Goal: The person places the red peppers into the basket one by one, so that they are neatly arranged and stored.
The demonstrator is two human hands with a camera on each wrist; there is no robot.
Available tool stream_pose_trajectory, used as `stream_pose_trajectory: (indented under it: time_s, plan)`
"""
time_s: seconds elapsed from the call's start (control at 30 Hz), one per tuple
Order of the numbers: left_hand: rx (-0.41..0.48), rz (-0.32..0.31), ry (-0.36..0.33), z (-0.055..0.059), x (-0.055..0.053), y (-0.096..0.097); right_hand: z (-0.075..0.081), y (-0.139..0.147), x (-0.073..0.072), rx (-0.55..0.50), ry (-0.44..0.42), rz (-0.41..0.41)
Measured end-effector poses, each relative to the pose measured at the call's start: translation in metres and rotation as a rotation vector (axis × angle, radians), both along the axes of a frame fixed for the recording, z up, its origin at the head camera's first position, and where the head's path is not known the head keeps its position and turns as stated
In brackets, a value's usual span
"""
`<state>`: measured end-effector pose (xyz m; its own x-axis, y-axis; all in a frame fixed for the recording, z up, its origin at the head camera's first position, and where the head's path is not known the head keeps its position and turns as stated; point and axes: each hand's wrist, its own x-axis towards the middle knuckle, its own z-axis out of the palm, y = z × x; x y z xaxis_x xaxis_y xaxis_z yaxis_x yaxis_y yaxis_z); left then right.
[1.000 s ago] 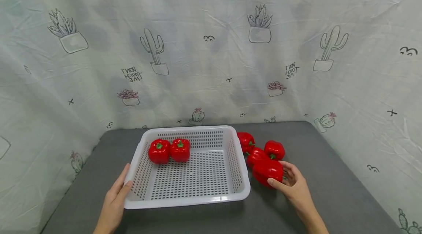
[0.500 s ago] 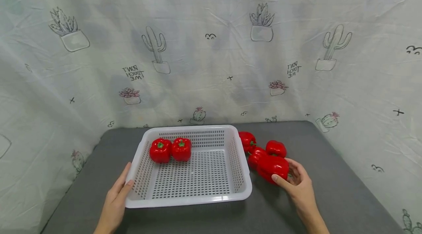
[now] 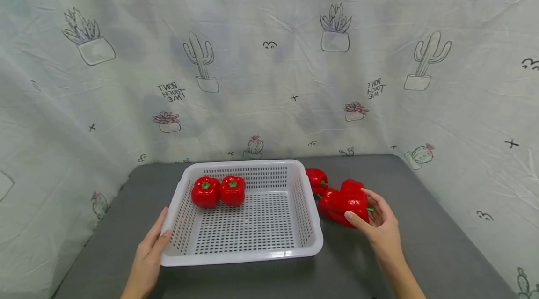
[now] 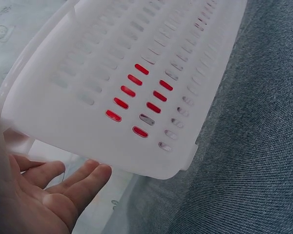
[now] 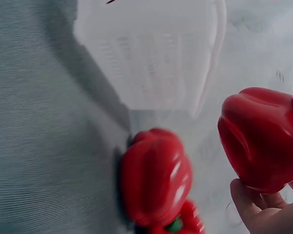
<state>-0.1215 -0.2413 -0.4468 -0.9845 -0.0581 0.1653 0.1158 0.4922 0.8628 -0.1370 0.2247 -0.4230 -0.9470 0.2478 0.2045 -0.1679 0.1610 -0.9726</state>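
My left hand (image 3: 147, 252) touches the left side of a white plastic basket (image 3: 240, 258), fingers fairly straight along its outside. In the left wrist view the fingers (image 4: 90, 183) lie at the edge of its slotted wall (image 4: 88, 131). Inside the basket, at the back left, two red bell peppers (image 3: 205, 192) stand side by side, green stems up. My right hand (image 3: 383, 229) grips another red bell pepper (image 3: 347, 206) between thumb and fingers, its stem towards the palm. In the right wrist view this held pepper (image 5: 263, 139) is raised above the table.
Right of the basket lie more red bell peppers, one against its back right side (image 3: 316, 180) and one behind the held pepper (image 3: 351, 185). Another pepper (image 5: 156, 178) shows below the basket in the right wrist view. A printed curtain (image 3: 269, 74) hangs behind the grey table (image 3: 421, 233).
My right hand has moved the held pepper slightly right and away from me, so it now overlaps the peppers behind it. My left hand stays at the basket, which has not visibly moved.
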Motion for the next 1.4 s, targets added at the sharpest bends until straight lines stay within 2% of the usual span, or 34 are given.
stream_pose_trajectory:
  time_s: [0.13, 0.37, 0.57, 0.67, 0.87, 1.1, 1.4]
  plan:
    - [-0.013, 0.017, 0.005, 0.001, 0.001, -0.001, 0.024, -0.012, -0.006, 0.064, 0.04, 0.091]
    - [0.026, -0.002, 0.026, 0.0, 0.004, -0.004, 0.077, -0.048, -0.014, 0.135, 0.109, 0.238]
    - [0.021, 0.01, 0.018, 0.0, 0.003, -0.003, 0.095, -0.072, -0.034, 0.185, 0.141, 0.318]
    - [0.021, 0.021, 0.017, -0.001, 0.003, -0.003, 0.099, -0.081, -0.043, 0.194, 0.147, 0.367]
    - [0.009, 0.03, 0.018, -0.001, 0.003, -0.002, 0.102, -0.095, -0.059, 0.245, 0.135, 0.407]
    - [-0.008, 0.031, 0.024, -0.002, 0.002, 0.0, 0.078, -0.104, -0.092, 0.245, 0.089, 0.456]
    - [-0.013, 0.029, 0.025, -0.003, -0.001, 0.001, 0.064, -0.123, -0.118, 0.351, 0.034, 0.491]
